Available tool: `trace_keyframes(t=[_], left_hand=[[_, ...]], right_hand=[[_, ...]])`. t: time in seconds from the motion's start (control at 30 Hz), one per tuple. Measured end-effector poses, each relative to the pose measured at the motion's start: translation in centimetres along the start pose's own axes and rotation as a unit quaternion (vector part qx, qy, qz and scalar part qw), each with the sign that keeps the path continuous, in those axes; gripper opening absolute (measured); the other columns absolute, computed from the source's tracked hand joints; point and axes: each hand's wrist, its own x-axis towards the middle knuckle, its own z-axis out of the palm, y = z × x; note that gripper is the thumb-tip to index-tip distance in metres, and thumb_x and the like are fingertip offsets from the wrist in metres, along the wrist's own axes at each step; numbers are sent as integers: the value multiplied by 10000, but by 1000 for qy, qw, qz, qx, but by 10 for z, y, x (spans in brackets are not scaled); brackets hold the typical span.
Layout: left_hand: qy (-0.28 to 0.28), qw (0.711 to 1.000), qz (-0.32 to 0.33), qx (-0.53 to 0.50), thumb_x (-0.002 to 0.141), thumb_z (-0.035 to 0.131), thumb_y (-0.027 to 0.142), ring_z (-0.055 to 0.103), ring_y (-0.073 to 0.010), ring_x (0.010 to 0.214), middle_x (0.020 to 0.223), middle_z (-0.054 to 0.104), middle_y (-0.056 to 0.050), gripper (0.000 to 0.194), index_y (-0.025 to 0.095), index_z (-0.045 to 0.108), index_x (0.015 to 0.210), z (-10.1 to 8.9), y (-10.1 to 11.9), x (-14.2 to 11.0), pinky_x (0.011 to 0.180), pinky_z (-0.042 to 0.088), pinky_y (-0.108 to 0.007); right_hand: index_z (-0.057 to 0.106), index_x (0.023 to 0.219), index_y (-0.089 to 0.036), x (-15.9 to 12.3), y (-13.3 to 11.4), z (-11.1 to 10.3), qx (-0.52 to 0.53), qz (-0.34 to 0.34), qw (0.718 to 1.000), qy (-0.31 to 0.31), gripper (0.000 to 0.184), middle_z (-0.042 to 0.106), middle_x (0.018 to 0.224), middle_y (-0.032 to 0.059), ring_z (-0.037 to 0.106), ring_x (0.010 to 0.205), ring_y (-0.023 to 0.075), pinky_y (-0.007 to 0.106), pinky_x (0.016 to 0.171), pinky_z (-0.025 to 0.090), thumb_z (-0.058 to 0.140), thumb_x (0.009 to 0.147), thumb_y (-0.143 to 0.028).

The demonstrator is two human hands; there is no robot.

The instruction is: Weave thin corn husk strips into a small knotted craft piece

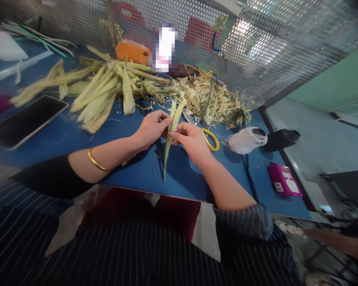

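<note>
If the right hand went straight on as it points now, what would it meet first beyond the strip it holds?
Most likely the left hand, which pinches the same pale green strip just ahead; the exact depth between them is unclear.

head camera | from wearer's head | forward, downward | close above blue table (143, 169)

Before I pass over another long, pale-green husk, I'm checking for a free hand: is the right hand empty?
No, the right hand pinches a pale-green, tapering husk strip together with the left hand.
</note>
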Motion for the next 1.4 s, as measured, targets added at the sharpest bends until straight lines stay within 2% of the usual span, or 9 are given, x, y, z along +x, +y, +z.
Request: trace_keyframes(t=[0.17,0.23,0.43,0.67,0.77,0.93,1.0,1.17,1.4], left_hand=[[5,1000,-16,-4,867,570,125,499,-60,434,528,531,43,174,168,508,710,-1,-2,2,488,425,-205],[7,1000,-23,-10,867,561,123,493,-66,428,514,531,41,175,171,505,709,-1,-2,3,485,423,-212],[60,997,35,45,849,561,134,501,-80,459,533,536,41,138,182,521,726,-2,0,2,474,406,-214],[-76,995,-40,-49,831,645,215,562,-80,549,632,575,15,164,152,564,703,-1,3,-5,536,454,-212],[-59,996,-55,-48,858,619,191,549,-70,504,597,571,13,198,151,548,678,1,3,-6,524,439,-206],[-51,993,-73,-78,888,564,150,546,-71,478,565,563,11,220,149,523,672,2,4,-5,522,450,-209],[-35,996,-60,-64,881,557,130,534,-67,465,556,556,20,199,148,520,686,2,3,-4,508,447,-204],[19,999,29,22,847,582,124,494,-55,452,557,511,40,187,162,509,679,0,-2,0,460,427,-191],[23,1000,-2,20,862,571,131,516,-70,449,541,540,20,204,162,499,673,-2,-4,4,459,452,-204]], right_hand=[[504,648,-208,-2,-4,-2,-121,-122,984,47,201,521,580,-52,479,554,95,265,568,417,674,748,-246],[507,657,-211,-2,-4,-2,-143,-142,978,57,191,520,595,-49,465,562,96,267,570,404,664,762,-241],[532,679,-204,0,4,2,-55,-47,997,5,248,546,601,-48,496,557,98,265,547,419,752,678,-318],[546,666,-199,2,0,-2,-29,-42,997,54,236,530,565,-53,475,530,91,264,534,412,737,699,-334],[524,671,-201,2,0,-4,-34,-47,998,39,223,511,569,-53,472,541,96,267,542,406,714,724,-305],[516,671,-203,0,-2,-3,-123,-147,978,80,179,453,595,-62,401,548,79,249,539,354,670,758,-232],[535,705,-203,-1,-2,-1,-118,-133,981,77,160,486,611,-57,420,559,82,249,545,367,677,757,-258],[514,688,-199,1,4,0,-69,-44,997,6,231,520,597,-53,494,569,102,265,554,420,725,696,-291],[495,642,-199,-5,-6,1,-180,-164,967,78,217,441,579,-61,377,550,79,247,538,336,678,755,-215]])
